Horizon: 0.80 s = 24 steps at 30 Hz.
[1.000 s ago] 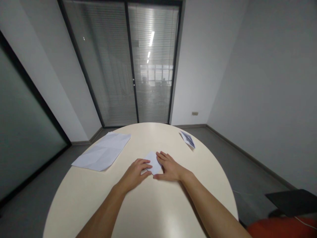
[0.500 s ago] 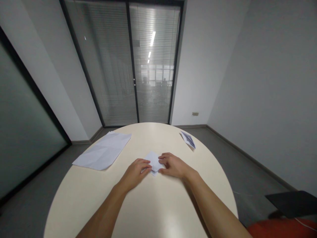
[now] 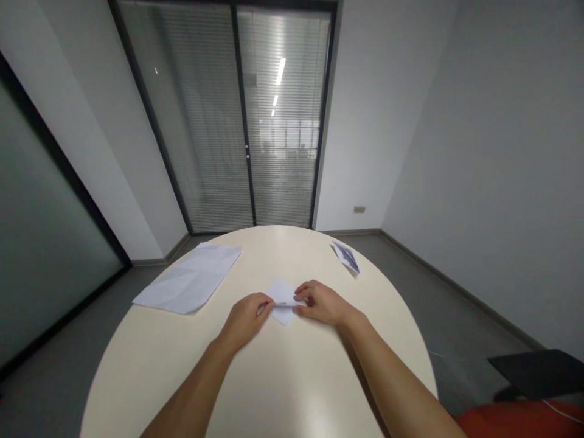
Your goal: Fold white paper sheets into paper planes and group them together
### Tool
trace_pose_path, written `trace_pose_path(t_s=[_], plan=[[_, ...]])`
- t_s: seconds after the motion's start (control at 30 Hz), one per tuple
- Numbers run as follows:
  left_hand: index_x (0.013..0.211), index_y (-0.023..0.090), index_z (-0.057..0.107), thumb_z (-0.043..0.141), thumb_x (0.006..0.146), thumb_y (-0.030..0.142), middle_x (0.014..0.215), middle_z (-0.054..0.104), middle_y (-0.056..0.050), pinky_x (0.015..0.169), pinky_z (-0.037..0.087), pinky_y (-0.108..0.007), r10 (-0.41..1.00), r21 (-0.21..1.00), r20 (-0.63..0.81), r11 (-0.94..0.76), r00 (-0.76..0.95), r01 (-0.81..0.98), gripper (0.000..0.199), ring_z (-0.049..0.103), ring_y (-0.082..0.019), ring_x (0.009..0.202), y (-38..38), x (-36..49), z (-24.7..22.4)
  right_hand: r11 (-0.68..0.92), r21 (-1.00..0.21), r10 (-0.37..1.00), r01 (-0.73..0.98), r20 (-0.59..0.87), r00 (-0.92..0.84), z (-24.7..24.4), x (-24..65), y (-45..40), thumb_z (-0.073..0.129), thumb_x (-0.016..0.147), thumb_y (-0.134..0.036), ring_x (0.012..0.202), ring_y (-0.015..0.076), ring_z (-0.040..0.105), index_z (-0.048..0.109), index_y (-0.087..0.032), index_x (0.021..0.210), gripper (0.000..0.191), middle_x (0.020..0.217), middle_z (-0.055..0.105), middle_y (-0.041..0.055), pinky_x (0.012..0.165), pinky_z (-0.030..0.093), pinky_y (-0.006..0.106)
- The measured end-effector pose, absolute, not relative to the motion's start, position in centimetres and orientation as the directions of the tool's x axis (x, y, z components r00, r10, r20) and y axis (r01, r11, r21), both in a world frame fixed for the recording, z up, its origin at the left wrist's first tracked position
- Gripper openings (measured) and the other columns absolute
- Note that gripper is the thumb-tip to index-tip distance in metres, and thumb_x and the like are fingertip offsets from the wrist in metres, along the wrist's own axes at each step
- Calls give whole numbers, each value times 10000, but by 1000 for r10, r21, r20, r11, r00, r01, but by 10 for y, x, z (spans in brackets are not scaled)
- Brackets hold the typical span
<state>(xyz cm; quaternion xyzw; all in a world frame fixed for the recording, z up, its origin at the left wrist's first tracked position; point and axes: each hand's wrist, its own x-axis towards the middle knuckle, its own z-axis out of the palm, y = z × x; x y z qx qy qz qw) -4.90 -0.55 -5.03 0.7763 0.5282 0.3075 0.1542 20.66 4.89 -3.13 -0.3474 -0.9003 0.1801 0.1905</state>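
A small folded white paper (image 3: 283,292) lies on the round cream table (image 3: 283,377), between my two hands. On its left side my left hand (image 3: 249,315) pinches the paper's edge between thumb and fingers. My right hand (image 3: 317,302) grips the right side, thumb below and fingers above. Across the middle of the paper runs a raised fold, with a pointed part showing on the near side. The parts of the paper under the fingertips are hidden.
Large creased white sheets (image 3: 191,278) lie at the table's left edge. A small folded paper with a dark printed pattern (image 3: 347,257) is at the back right. A black flat object (image 3: 538,372) and a red one (image 3: 520,420) stand beyond the table at lower right.
My left hand's fingers have closed into a pinch and shifted slightly left. The paper's middle fold now stands up, and more of its near point shows. My right hand has barely moved.
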Motion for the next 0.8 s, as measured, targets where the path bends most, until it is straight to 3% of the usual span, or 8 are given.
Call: trace_pose_path(t_s=[0.43, 0.8], plan=[[961, 256, 725, 527, 959, 293, 958, 770, -11, 746, 473, -270, 934, 583, 312, -334, 175, 741, 201, 696, -192, 869, -7, -49, -47, 706, -446, 686, 550, 236, -689, -31, 204, 50, 512, 990, -343, 982, 238, 663, 778, -184, 993, 310, 1024, 765, 92, 921, 470, 331], [967, 234, 716, 542, 949, 277, 964, 764, -33, 800, 494, -293, 925, 569, 342, -344, 165, 747, 181, 691, -197, 892, -2, -50, -54, 686, -405, 717, 605, 231, -658, -32, 202, 50, 480, 1010, -333, 911, 220, 637, 748, -155, 942, 329, 953, 739, 106, 857, 457, 308]])
